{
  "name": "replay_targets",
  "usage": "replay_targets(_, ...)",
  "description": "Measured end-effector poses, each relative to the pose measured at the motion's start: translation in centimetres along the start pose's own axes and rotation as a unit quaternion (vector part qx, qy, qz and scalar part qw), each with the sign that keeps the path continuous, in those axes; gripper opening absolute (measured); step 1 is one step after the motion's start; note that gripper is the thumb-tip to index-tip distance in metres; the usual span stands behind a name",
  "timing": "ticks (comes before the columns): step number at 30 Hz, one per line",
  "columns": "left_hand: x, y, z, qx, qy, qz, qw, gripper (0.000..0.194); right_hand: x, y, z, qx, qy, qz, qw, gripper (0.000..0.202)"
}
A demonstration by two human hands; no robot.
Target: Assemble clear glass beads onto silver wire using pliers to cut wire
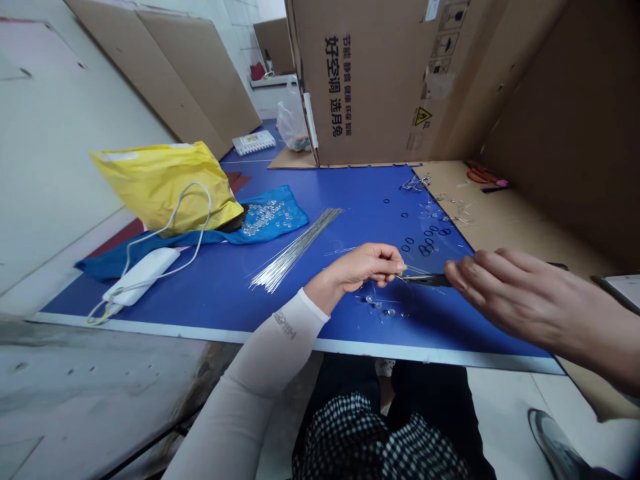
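My left hand (369,265), in a white sleeve, pinches a thin wire between thumb and fingertips above the blue table (350,190). My right hand (520,297) is closed around dark pliers (430,279). Their narrow jaws point left, meeting the wire close to my left fingertips; I cannot make out what exactly they grip. Below my hands lie several clear beads (379,305) with fine wires. A bundle of straight silvery wires (297,250) rests left of my left hand. Several black rings (427,241) are scattered beyond the pliers.
Clear beads (270,217) lie on a blue cloth (295,200) beside a yellow bag (165,183). A white power strip (143,275) with a looped cable sits front left. Cardboard (380,87) stands upright behind. Orange scissors (481,175) and bent wire pieces (416,182) lie right.
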State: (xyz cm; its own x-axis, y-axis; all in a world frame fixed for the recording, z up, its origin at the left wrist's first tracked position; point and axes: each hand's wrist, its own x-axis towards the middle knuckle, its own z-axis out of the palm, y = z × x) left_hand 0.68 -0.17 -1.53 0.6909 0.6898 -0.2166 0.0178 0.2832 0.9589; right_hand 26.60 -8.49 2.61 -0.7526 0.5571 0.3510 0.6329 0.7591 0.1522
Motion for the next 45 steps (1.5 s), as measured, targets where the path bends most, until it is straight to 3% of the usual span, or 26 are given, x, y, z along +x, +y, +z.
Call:
replay_targets(4,0.1,-0.4,-0.1,0.052,-0.022,0.007,0.998,0.019,0.7,0.3,-0.8,-0.107,-0.030,-0.151,0.982,0.055)
replay_targets(8,-0.1,-0.5,0.1,0.081,-0.029,0.017,0.996,0.021,1.3,0.7,-1.2,-0.163,-0.054,-0.196,0.965,0.058)
replay_targets(12,-0.1,-0.3,0.3,0.037,-0.018,0.057,0.998,0.025,1.7,0.6,-1.6,-0.257,0.012,-0.226,0.940,0.050)
replay_targets(15,0.0,-0.1,0.4,-0.020,0.007,0.113,0.993,0.027,1.4,0.1,-1.4,-0.264,0.032,-0.113,0.957,0.038)
replay_targets(19,0.2,0.0,0.6,-0.058,0.040,0.170,0.983,0.031,-0.1,-1.1,-0.4,-0.131,0.033,0.113,0.984,0.032)
replay_targets(24,0.4,-0.2,0.9,-0.054,0.068,0.218,0.972,0.034,-1.4,-3.4,1.1,0.056,-0.003,0.227,0.972,0.036)
replay_targets(31,0.7,-0.6,0.9,-0.017,0.103,0.273,0.956,0.032,-0.7,-3.9,1.4,0.074,-0.025,0.278,0.957,0.034)
replay_targets(36,0.6,-0.7,0.9,0.036,0.116,0.298,0.947,0.027,-0.1,-3.2,0.6,0.048,-0.049,0.270,0.961,0.038)
replay_targets(45,0.3,-0.7,0.9,0.120,0.149,0.331,0.924,0.021,1.6,-3.0,-0.7,0.005,-0.100,0.248,0.964,0.025)
